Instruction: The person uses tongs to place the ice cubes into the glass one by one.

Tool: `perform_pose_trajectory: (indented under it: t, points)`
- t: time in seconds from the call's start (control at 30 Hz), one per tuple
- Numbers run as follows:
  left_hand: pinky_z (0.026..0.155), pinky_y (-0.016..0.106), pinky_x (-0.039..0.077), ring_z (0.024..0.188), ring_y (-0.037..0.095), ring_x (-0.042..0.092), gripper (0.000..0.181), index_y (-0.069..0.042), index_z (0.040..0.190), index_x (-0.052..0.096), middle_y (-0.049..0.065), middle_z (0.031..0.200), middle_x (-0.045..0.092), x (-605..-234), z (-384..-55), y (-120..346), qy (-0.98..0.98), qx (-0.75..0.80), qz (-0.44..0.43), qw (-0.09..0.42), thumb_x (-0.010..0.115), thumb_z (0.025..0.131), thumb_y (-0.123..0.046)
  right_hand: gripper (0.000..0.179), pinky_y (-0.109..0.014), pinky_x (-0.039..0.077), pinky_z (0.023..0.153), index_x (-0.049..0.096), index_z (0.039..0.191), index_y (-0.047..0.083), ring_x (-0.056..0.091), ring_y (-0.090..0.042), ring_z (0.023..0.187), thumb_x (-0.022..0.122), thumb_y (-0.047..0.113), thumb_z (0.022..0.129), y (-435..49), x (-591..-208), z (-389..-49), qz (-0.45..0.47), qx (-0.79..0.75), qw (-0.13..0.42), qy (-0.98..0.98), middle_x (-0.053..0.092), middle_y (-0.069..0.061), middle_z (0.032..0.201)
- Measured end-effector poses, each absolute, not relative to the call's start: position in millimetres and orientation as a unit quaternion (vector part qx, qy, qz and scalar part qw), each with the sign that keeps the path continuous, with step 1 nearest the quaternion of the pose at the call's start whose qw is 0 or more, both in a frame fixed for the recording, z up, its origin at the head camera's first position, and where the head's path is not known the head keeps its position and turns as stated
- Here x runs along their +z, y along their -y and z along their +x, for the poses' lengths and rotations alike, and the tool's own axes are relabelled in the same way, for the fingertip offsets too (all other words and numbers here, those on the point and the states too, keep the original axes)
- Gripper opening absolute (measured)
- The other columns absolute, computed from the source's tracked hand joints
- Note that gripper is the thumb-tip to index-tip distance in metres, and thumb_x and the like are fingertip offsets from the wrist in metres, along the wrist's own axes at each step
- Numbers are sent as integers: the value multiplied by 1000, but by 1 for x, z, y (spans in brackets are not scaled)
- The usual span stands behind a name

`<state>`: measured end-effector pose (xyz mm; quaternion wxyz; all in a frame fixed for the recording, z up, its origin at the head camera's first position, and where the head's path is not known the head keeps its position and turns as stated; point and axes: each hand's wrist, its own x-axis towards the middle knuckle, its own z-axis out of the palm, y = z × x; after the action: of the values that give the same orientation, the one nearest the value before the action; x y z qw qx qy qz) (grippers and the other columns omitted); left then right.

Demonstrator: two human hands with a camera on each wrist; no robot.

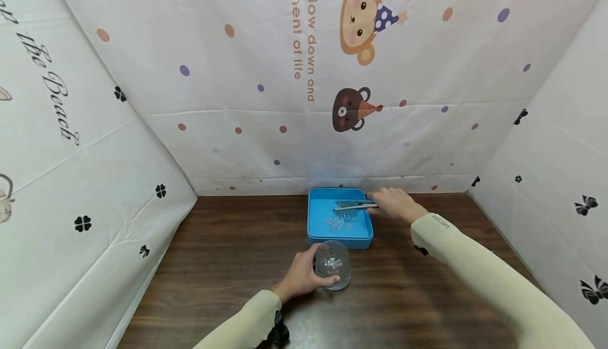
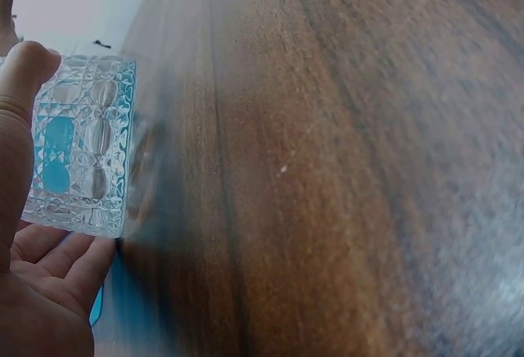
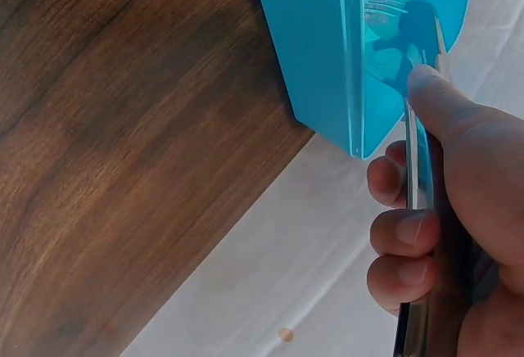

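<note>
On the wooden table stands a clear cut-glass tumbler (image 1: 334,280), with a diamond pattern on its wall in the left wrist view. My left hand (image 1: 301,275) holds it from the left, thumb on the near side and fingers on the far side. Behind the glass sits a light blue box (image 1: 359,244) with several small clear pieces (image 1: 336,225) on its floor. In my right hand (image 1: 396,204) is a pair of metal tongs (image 3: 416,169), gripped along the arms. Their heads reach over the box's right rim, inside it, above and behind the clear pieces.
The dark wooden table (image 1: 237,254) ends at a white printed cloth (image 1: 266,153) hanging behind the box. Similar cloth hangs on the left and right sides. The box stands close to the back cloth, with the glass directly in front of it.
</note>
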<state>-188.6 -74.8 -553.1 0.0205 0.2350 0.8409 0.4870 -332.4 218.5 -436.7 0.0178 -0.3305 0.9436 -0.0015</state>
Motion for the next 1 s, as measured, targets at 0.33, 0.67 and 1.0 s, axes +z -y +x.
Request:
perform_pose_trajectory:
  t: [0.33,0.67,1.0]
  points:
    - [86,27,56,107,9,67,78,-13,144,52,4,127,67,-554,-188,75,-841,488,234,18,84,82,-49,29,-35,48,54,70,109,2,54,-17,62,72,29,98,-218,-437,-331,-328,6,24,-944,58,-1,72]
    - [87,27,56,108,10,67,78,-14,144,52,3,127,67,-554,-187,75,-838,494,231,20,85,82,-48,24,-34,49,56,71,108,4,54,-16,64,71,27,99,-217,-439,-330,-322,8,43,-946,60,-1,74]
    - [87,27,56,108,10,67,78,-14,144,52,2,127,67,-554,-188,74,-838,492,234,15,85,82,-48,22,-34,49,57,72,111,5,56,-15,65,69,24,100,-219,-441,-331,-324,-2,40,-945,63,-2,77]
